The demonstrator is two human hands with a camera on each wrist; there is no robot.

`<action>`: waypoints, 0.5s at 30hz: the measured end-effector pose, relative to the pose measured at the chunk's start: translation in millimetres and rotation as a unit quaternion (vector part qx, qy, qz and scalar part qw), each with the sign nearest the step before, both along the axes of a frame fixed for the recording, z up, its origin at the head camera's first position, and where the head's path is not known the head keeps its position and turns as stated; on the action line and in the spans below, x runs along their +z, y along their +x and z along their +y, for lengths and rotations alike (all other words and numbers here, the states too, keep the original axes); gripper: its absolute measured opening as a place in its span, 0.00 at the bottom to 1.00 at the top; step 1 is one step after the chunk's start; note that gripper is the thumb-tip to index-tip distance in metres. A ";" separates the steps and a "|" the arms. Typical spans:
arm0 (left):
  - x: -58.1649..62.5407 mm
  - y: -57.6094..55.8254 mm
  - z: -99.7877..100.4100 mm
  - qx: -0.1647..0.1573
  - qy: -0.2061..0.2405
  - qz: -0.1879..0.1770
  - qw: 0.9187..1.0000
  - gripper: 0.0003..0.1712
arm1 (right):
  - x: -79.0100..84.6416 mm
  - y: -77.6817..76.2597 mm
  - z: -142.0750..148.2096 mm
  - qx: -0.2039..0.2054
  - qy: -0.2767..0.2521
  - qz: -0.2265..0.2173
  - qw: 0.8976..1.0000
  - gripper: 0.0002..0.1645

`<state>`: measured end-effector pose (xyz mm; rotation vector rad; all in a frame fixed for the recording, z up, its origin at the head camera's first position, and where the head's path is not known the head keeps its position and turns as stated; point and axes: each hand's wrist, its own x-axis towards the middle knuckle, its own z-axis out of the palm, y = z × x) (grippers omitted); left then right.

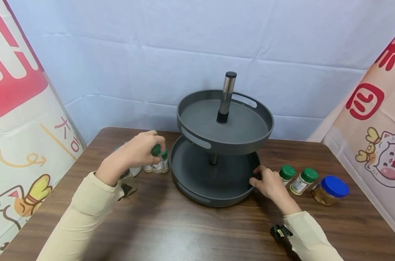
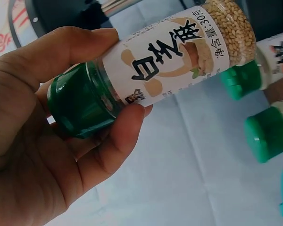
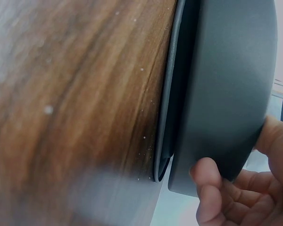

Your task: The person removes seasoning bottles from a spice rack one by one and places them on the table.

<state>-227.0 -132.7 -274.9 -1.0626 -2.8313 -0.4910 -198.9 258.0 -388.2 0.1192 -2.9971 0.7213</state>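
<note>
My left hand (image 1: 136, 150) grips a jar of sesame seeds (image 2: 160, 56) by its green cap and neck. In the head view this hand is at the table's left, beside the two-tier turntable. In the left wrist view the jar is tilted, with pale seeds showing at its far end. My right hand (image 1: 270, 184) pinches the rim of the lower grey tray (image 1: 213, 201) at its right side. The right wrist view has the thumb against the tray's outer wall (image 3: 231, 84). Above it, the upper tray (image 1: 239, 148) sits on a metal post (image 1: 228, 92).
Green-capped jars (image 1: 165, 156) stand left of the turntable, partly hidden by my left hand. On the right are two more green-capped jars (image 1: 300, 184) and a blue-lidded jar (image 1: 331, 190). A pale cloth (image 1: 135, 72) hangs behind the wooden table (image 1: 171, 232).
</note>
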 end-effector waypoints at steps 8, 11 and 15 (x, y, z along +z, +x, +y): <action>-17.9 -4.8 -6.3 0.011 -0.011 -0.027 1.000 0.09 | -0.9 0.1 0.1 0.002 -0.001 -0.002 1.000 0.22; -22.5 -5.4 -7.2 0.016 -0.017 -0.043 0.999 0.09 | -0.7 -0.3 0.3 0.002 0.000 0.000 1.000 0.22; -29.2 -6.3 -7.1 0.025 -0.025 -0.049 0.998 0.11 | -0.8 -0.9 0.4 0.001 0.000 0.000 1.000 0.22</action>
